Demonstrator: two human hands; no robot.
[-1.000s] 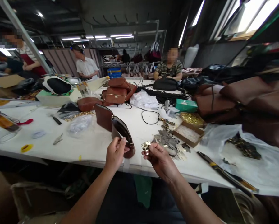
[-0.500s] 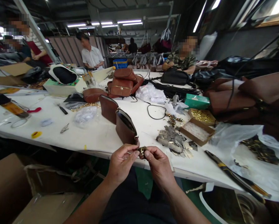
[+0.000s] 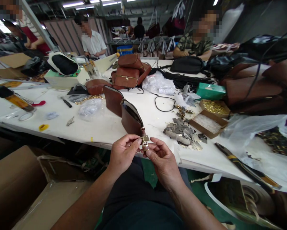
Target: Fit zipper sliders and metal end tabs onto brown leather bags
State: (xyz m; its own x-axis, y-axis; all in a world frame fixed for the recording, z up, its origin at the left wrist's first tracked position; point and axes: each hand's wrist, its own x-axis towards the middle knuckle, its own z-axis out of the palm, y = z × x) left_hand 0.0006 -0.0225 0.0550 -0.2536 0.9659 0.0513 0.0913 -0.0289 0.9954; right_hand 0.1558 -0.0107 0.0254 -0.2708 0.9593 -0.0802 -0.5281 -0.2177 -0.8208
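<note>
My left hand (image 3: 123,152) and my right hand (image 3: 161,159) meet at the near edge of the white table (image 3: 102,127). Both pinch a small gold metal clasp (image 3: 144,141) at the near corner of an open brown leather pouch (image 3: 131,118). The pouch stands on the table just beyond my fingers, its dark mouth facing up. A second brown pouch (image 3: 112,99) stands behind it.
A heap of small metal plates (image 3: 183,132) lies right of the pouch, with open boxes of gold fittings (image 3: 214,108) and a black-and-yellow tool (image 3: 239,166) beyond. Finished brown bags (image 3: 127,72) are stacked mid-table. Other people sit at the far side. Cardboard boxes (image 3: 16,182) stand lower left.
My right hand brought the gold clasp left to the pouch's corner, and my left hand joined it there. Both hands now pinch it slightly nearer me.
</note>
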